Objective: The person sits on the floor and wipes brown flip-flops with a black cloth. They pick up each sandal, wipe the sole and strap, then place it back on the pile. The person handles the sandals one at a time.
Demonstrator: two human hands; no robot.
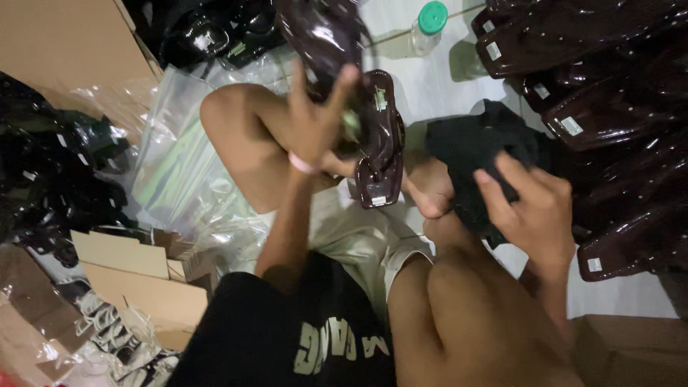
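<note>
my left hand point(315, 122) is clamped on a dark shiny shoe point(378, 143), held up at 12 o'clock over my knees. my right hand point(534, 208) grips a black cloth point(476, 143) at 3 o'clock. i think i should hold the shoe tight and rub softly. more shoes point(609, 93) lie at 2 o'clock.

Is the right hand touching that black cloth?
Touching. The head view shows the right hand with its fingers pressed into the black cloth.
</note>
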